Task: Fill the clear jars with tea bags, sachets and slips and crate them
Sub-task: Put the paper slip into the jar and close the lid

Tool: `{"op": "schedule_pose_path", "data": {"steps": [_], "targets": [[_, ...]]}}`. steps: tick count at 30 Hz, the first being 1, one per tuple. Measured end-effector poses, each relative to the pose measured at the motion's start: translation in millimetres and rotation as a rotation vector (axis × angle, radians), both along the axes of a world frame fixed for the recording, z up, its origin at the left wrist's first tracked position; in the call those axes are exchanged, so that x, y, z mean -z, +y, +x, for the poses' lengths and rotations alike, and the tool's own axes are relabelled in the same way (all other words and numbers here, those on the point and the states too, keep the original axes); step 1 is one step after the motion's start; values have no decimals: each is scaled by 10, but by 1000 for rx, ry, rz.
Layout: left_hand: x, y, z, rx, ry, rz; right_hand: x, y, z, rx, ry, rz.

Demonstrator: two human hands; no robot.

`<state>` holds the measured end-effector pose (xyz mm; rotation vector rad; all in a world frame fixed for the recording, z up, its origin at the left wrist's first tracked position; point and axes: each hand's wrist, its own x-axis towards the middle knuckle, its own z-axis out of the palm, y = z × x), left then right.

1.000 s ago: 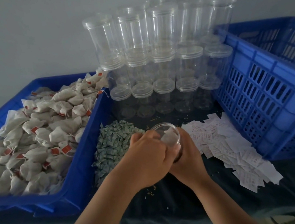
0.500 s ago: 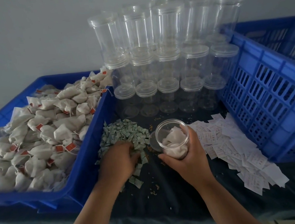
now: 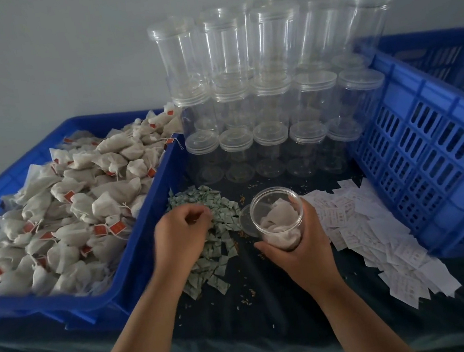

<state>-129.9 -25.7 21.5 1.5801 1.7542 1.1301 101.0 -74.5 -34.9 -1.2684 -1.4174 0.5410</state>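
Note:
My right hand (image 3: 303,255) grips an open clear jar (image 3: 277,208) just above the dark table; several white tea bags lie inside it. The jar's lid (image 3: 245,222) rests flat on the table at its left. My left hand (image 3: 181,238) is over the pile of small green sachets (image 3: 214,208), its fingertips curled together and pinching at a sachet that is mostly hidden. White paper slips (image 3: 381,232) are spread to the right of the jar.
A blue crate (image 3: 139,290) heaped with tea bags (image 3: 60,217) fills the left. Lidded empty jars (image 3: 267,96) are stacked in tiers at the back. An empty slotted blue crate (image 3: 429,148) stands on the right. Loose grains dot the tablecloth.
My left hand left the jar's mouth, dropped onto the sachet pile and now curls its fingertips there. My right hand keeps holding the jar, its opening now uncovered.

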Motion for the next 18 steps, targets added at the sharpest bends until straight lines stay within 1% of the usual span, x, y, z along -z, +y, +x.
{"op": "schedule_pose_path", "data": {"steps": [2,4,5,6,8,10,12,16,17,18], "targets": [[-197,-78,65,41,-100,70,-19,3,-1,-6,-4,19],[-405,-167,177,166,-289,97,-38,2,-6,-6,6,23],[-490,-210,247,247,-318,95,-38,-2,-7,-5,8,24],[-549,-249,324,326,-281,100,-35,-6,-11,-6,9,23],[-589,-295,477,418,-97,113,-30,-19,-12,-15,26,19],[-575,-292,582,404,67,144,-33,-26,-11,-19,45,26],[-534,-261,630,339,158,153,-37,-26,-12,-17,48,42],[-438,-167,648,185,262,93,-39,-41,-8,-15,-7,53],[-417,-140,642,169,240,53,-36,-43,-8,-15,-23,56],[-401,-115,637,175,159,0,-37,-46,-9,-16,-22,57]]}}
